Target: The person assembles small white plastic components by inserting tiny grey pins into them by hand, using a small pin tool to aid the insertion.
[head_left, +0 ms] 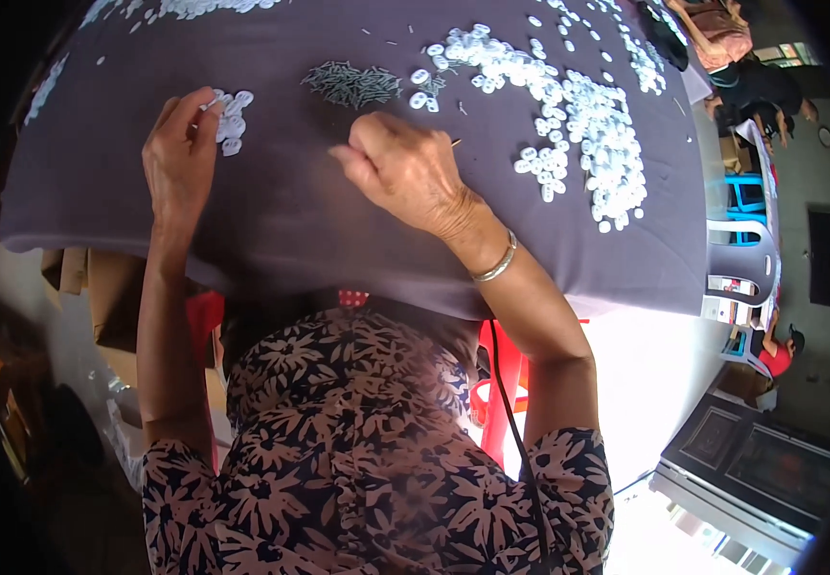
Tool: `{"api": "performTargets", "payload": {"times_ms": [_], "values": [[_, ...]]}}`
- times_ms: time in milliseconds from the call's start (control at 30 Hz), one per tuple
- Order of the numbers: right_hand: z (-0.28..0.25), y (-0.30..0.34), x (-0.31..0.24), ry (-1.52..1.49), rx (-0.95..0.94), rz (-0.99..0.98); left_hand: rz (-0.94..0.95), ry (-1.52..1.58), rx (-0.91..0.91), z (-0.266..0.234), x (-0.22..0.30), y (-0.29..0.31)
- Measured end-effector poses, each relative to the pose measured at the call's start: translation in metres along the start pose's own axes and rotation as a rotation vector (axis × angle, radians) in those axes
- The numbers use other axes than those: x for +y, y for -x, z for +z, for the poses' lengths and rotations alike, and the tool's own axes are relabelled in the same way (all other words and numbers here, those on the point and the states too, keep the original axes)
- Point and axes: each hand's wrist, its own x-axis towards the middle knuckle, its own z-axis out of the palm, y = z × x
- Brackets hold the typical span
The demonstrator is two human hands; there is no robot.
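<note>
Pinching white rings (231,117), left hand (180,153), grey cloth (281,201)

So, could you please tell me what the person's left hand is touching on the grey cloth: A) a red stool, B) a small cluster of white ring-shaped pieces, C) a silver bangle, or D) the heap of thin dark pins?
B: the left hand has its fingers on the small cluster of white rings, while the dark pins lie apart, further right.

A small cluster of white round pieces (230,117) lay flat on the grey-covered tabletop (290,211), touching the left hand's fingertips (206,105). A pile of thin grey pins (352,83) lay just beyond the right hand (405,172).
</note>
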Motion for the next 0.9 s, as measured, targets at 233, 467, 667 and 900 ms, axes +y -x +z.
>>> {"api": "performTargets", "payload": {"times_ms": [233,467,667,900], "values": [[-0.077,0.025,0.066,0.127,0.14,0.416,-0.067,0.434,-0.168,0.018,0.04,0.025],[-0.125,0.058,0.126,0.272,-0.119,0.447,-0.242,0.716,-0.414,0.033,0.055,0.038],[-0.127,0.05,0.124,0.342,-0.258,0.454,-0.134,0.692,-0.369,0.037,0.051,0.041],[-0.116,0.04,0.11,0.146,-0.164,0.57,-0.126,0.664,-0.301,0.039,0.054,0.041]]}}
